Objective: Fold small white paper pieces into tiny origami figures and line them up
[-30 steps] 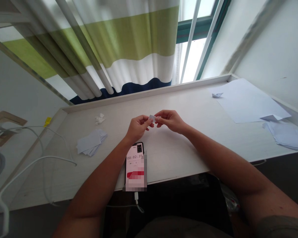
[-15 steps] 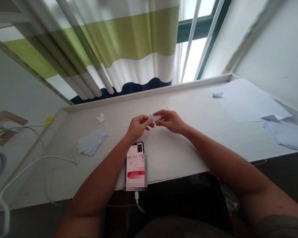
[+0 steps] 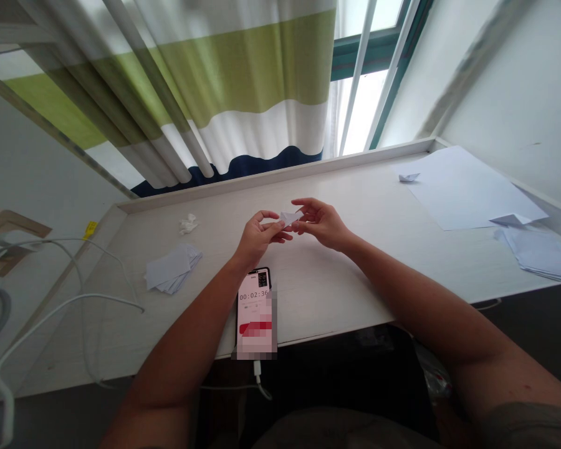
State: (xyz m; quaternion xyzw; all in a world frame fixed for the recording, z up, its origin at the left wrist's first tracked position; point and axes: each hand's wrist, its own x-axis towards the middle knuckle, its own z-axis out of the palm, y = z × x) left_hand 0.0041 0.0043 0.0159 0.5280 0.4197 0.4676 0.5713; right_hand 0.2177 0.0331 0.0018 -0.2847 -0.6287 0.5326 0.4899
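Note:
A small folded piece of white paper [image 3: 288, 218] is held above the middle of the desk. My left hand [image 3: 260, 234] pinches its lower left side between thumb and fingers. On the other side, my right hand [image 3: 321, 223] has its thumb and a finger at the paper's right edge, with the index finger raised and bent above. A phone [image 3: 255, 312] showing a running timer lies below my left wrist, plugged into a white cable. Part of its screen is blurred out.
Cut paper slips [image 3: 172, 268] and a crumpled tissue [image 3: 188, 223] lie to the left on the white desk [image 3: 336, 299]. At the right are a large paper sheet [image 3: 467, 193], a small folded paper boat [image 3: 408, 178] and a paper stack [image 3: 540, 252]. White cables [image 3: 75, 299] loop at far left.
The folded paper has turned and now shows a triangular face. My right index finger has lifted off it, and my left index finger has also risen.

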